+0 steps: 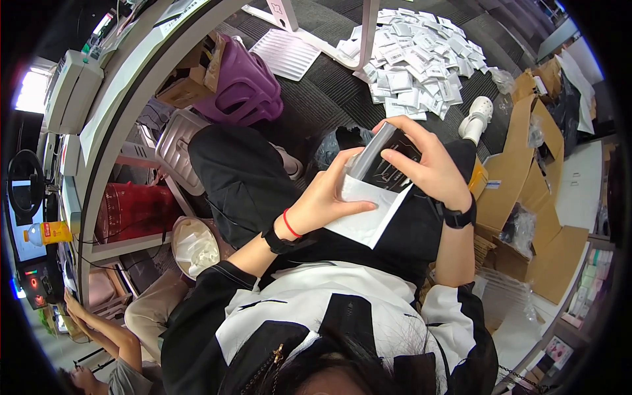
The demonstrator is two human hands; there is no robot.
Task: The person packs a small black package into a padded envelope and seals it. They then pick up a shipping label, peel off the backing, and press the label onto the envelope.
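Over my lap, my left hand (313, 201) grips a white mailer bag (362, 224), its thumb lying across the bag's front. A flat black box (394, 164) with a grey edge sticks out of the mailer's mouth, its lower end hidden inside. My right hand (438, 171) is closed round the box's upper end, thumb on the dark face and fingers over the far edge. Both objects are tilted, leaning up and to the right.
White packets (421, 62) lie heaped on the carpet ahead. A purple stool (243, 89), a desk frame (368, 33) and a lined bin (196, 247) stand leftward. Opened cardboard boxes (510, 197) crowd the right. Another person's arm (108, 329) rests at lower left.
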